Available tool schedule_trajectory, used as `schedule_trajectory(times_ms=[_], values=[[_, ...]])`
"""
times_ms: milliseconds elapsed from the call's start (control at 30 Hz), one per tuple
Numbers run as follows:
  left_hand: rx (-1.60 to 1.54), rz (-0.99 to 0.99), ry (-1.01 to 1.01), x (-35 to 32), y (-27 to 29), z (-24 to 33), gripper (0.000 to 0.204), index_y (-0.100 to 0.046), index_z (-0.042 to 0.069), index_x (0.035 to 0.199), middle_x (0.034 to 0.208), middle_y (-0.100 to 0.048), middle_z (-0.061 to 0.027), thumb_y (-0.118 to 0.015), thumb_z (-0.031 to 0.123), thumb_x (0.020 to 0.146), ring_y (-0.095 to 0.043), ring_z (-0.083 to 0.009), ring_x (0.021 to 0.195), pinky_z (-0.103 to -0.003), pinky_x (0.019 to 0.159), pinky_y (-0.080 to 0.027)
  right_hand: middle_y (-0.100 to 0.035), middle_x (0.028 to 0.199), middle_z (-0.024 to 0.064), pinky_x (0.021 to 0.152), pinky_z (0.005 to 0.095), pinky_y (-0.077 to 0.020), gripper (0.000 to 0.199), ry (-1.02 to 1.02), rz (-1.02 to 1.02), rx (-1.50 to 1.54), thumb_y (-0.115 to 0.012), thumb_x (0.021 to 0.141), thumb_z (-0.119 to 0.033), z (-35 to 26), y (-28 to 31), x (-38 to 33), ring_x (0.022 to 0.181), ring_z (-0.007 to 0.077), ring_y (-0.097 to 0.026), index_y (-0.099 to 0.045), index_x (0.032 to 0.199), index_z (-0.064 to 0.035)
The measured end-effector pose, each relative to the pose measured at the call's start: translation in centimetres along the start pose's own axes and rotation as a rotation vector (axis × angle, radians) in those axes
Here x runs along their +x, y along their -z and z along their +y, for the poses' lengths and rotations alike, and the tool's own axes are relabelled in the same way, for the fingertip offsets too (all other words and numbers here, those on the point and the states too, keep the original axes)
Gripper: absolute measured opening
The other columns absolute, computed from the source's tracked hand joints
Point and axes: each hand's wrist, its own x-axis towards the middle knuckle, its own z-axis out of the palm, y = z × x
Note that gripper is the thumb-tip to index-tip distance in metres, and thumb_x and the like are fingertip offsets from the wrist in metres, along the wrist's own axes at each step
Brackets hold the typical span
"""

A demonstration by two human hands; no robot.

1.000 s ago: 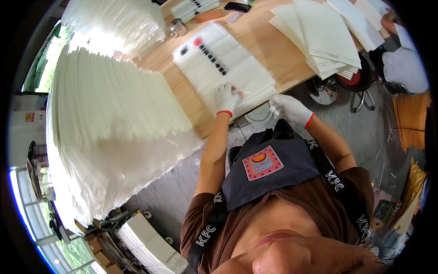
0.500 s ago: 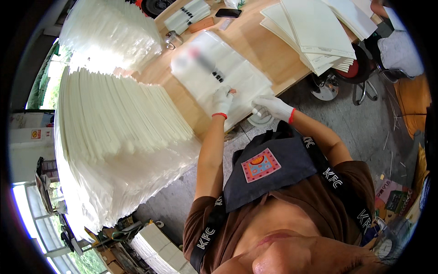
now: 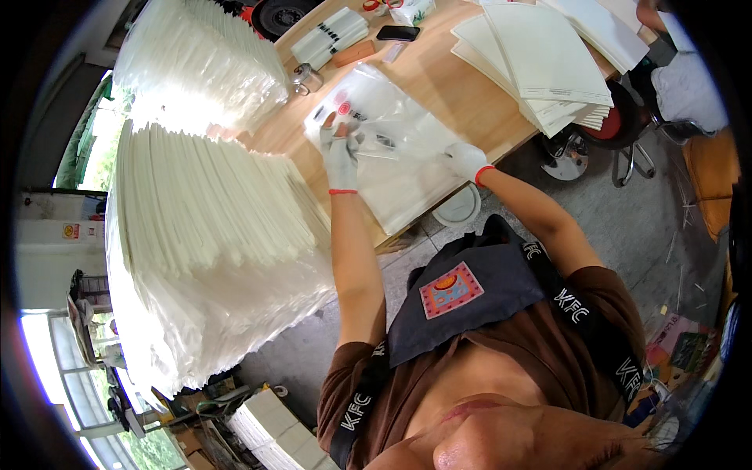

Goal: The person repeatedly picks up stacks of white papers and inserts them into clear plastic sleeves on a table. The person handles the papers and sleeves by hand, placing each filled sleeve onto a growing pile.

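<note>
A stack of flat, clear plastic bags [image 3: 399, 184] with dark print lies at the front edge of the wooden table [image 3: 439, 86]. My left hand [image 3: 341, 160], in a white glove with bare fingertips, is at the left side of the stack, fingers bent and closed on the top plastic bag. At the stack's right edge my right hand [image 3: 468, 162], also in a white glove with a red cuff, pinches the same bag's side. The film between my hands is wrinkled and seems slightly raised. My right fingertips are partly hidden.
Tall stacks of white sheets [image 3: 227, 211] in plastic wrap stand at the left. A metal-lidded jar [image 3: 306, 79], an orange-brown block [image 3: 353, 53], a phone [image 3: 398, 33] and more bags [image 3: 329, 37] lie farther back. White sheets [image 3: 540, 55] fan out at the right, near a stool [image 3: 611, 117].
My left hand has moved forward and left, up the bag stack. My right hand has moved slightly forward along the right edge, and the top film has become wrinkled.
</note>
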Motion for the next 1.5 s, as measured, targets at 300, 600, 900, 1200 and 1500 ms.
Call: schedule_trajectory(times_ms=[300, 600, 900, 1200, 1500], values=[[0.946, -0.483, -0.389, -9.0, -14.6, 2.8, 0.026, -0.06, 0.009, 0.11, 0.092, -0.067, -0.0077, -0.053, 0.002, 0.085, -0.06, -0.0168, 0.07, -0.03, 0.062, -0.048, -0.065, 0.083, 0.0114, 0.072, 0.0333, -0.0486, 0.038, 0.697, 0.754, -0.073, -0.057, 0.084, -0.039, -4.3, -0.2, 0.8, 0.079, 0.0211, -0.06, -0.064, 0.097, -0.0041], [0.934, -0.415, -0.206, -10.8, -10.1, -3.7, 0.026, -0.058, 0.004, 0.113, 0.106, -0.062, -0.0144, -0.05, 0.008, 0.088, -0.056, -0.0272, 0.101, -0.034, 0.091, -0.042, -0.061, 0.11, 0.0146, 0.079, 0.0399, -0.0486, 0.034, 0.373, -0.052, -0.224, -0.055, 0.083, -0.035, -4.1, 7.1, -5.7, 0.097, 0.0269, -0.059, -0.064, 0.106, -0.0119], [0.739, -0.362, 0.152, -8.1, -8.8, -6.9, 0.023, -0.056, 0.006, 0.115, 0.104, -0.063, -0.0059, -0.047, 0.013, 0.094, -0.055, -0.0086, 0.075, -0.022, 0.062, -0.046, -0.057, 0.103, 0.0105, 0.085, 0.0413, -0.0466, 0.032, 0.165, 0.65, -0.582, -0.055, 0.082, -0.032, 10.2, 18.5, -5.8, 0.103, 0.0286, -0.053, -0.058, 0.104, -0.0084], [0.24, -0.562, 0.435, -6.0, -17.0, -10.2, 0.035, -0.05, 0.005, 0.121, 0.113, -0.06, -0.0093, -0.045, 0.029, 0.096, -0.057, -0.0109, 0.076, -0.025, 0.066, -0.049, -0.061, 0.082, 0.008, 0.075, 0.0367, -0.0512, 0.014, 0.254, 0.557, -0.832, -0.049, 0.083, -0.018, 9.2, 20.7, -5.5, 0.082, 0.0254, -0.063, -0.058, 0.09, -0.0082], [0.215, -0.369, 0.714, -5.5, -16.3, -6.0, 0.026, -0.059, -0.006, 0.103, 0.099, -0.064, -0.0135, -0.05, 0.012, 0.086, -0.063, -0.0187, 0.082, -0.031, 0.073, -0.052, -0.061, 0.102, 0.0111, 0.091, 0.0346, -0.0437, 0.028, 0.427, 0.725, 0.117, -0.054, 0.087, -0.026, 6.9, 10.3, -15.3, 0.097, 0.0201, -0.058, -0.062, 0.106, -0.0064]])
